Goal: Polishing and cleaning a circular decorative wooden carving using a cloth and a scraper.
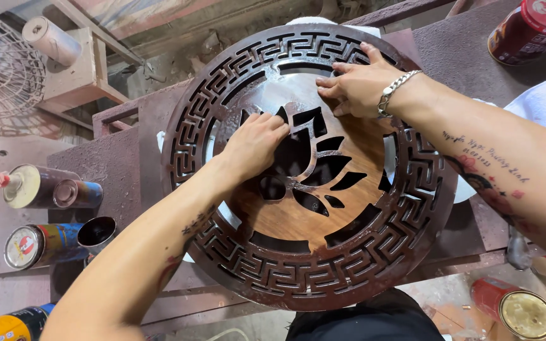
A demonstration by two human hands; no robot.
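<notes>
1. Nearest to me, a red tin with a brass-coloured lid lies at my lower right, and a yellow and blue spray can lies at my lower left.
2. My left hand is curled, its fingertips pressed together and tucked into a cut-out of the lotus at the panel's centre; I cannot tell whether they pinch anything there.
3. The round, dark brown carved wooden panel, with a key-pattern fretwork ring around a pierced lotus centre, lies flat on the dusty brown workbench right in front of me, under both hands.
4. My right hand, with a silver chain bracelet at the wrist, lies flat with fingers spread, pressing on the panel's upper part just inside the ring.
5. To the left of the panel, several worn cans lie on their sides.
6. Farther off, a red can lies at the top right and a wire fan guard stands at the top left.
</notes>
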